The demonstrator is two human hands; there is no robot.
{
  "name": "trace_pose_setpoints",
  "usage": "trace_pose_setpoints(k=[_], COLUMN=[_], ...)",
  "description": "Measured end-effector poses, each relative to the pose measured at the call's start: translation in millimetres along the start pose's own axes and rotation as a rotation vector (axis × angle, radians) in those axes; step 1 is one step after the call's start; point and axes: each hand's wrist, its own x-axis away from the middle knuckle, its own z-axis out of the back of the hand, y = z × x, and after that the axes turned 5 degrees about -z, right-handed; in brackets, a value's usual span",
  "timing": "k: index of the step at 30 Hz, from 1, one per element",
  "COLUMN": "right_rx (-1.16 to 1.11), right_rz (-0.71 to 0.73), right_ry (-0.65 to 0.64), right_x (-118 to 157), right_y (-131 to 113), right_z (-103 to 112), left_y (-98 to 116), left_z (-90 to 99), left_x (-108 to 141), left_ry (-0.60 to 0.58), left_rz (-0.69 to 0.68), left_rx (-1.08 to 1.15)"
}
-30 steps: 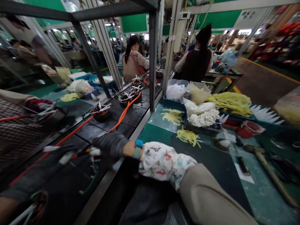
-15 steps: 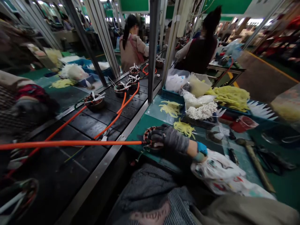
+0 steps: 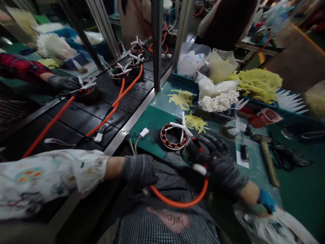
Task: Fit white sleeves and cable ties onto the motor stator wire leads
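A ring-shaped copper-wound stator [image 3: 174, 136] lies on the green mat near the bench edge, with white sleeves rising from its right side. From it, dark and red leads run to a thick orange cable [image 3: 181, 204], which loops above my lap. My left hand [image 3: 141, 169], in a grey glove, is closed around the left part of this cable. My right hand [image 3: 220, 162], gloved too, is beside the stator; its fingers curl over the leads where they meet the cable. A white connector [image 3: 144, 132] on thin coloured wires sits at the mat's left edge.
On the left runs a dark conveyor [image 3: 114, 118] with several stators and orange cables. A co-worker's gloved hand [image 3: 64, 83] touches one there. Metal posts [image 3: 156, 51] stand ahead. Yellow strips [image 3: 195, 122], white beads [image 3: 219, 98], a hammer [image 3: 267, 162] and pliers [image 3: 281, 156] lie rightward.
My left hand has come into view, holding the cable. The cable went from stretched leftward to a loop over my lap. My right hand moved off the stator to its right. The view tilted down.
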Motion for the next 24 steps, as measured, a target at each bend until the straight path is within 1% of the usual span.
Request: trace_pose_setpoints(k=[1,2,3,4,6,7,8,9,10,12,14,16,18,20,22,24], right_rx=[0.073,0.122,0.139,0.132,0.09,0.071,0.058,0.051,0.043,0.012,-0.005,0.027,0.065,0.079,0.078,0.066], right_rz=[-0.044,-0.079,-0.093,-0.087,-0.046,-0.014,0.02,0.064,0.118,0.255,0.386,0.496,0.568,0.578,0.501,0.377], right_ry=[0.033,0.063,0.091,0.115,0.13,0.108,0.063,-0.006,-0.085,-0.25,-0.4,-0.52,-0.607,-0.645,-0.629,-0.601], right_x=[5,8,9,7,-5,-15,-27,-42,-57,-89,-118,-141,-155,-159,-152,-135], right_y=[4,8,12,14,17,18,18,19,21,25,29,29,24,17,10,7], right_z=[-1,-2,-3,-4,-5,-5,-7,-9,-12,-19,-25,-27,-24,-18,-10,-5], left_y=[-7,-17,-31,-47,-85,-103,-119,-132,-141,-145,-138,-128,-120,-117,-118,-118], left_z=[1.0,4.8,10.5,17.1,29.5,34.0,37.0,38.7,39.4,40.2,42.6,47.2,52.3,54.5,51.2,42.4], left_x=[-12,-21,-26,-29,-27,-25,-24,-22,-22,-23,-27,-32,-37,-41,-39,-30], left_ry=[0.02,0.057,0.109,0.173,0.22,0.197,0.145,0.081,0.013,-0.085,-0.115,-0.099,-0.052,0.0,0.047,0.096], left_rz=[-0.135,-0.227,-0.271,-0.239,-0.119,-0.03,0.017,0.059,0.072,0.034,-0.014,-0.03,-0.044,-0.051,-0.017,0.097], left_rx=[0.016,0.012,-0.019,-0.067,-0.196,-0.219,-0.209,-0.182,-0.143,-0.077,-0.061,-0.085,-0.119,-0.144,-0.127,-0.048])
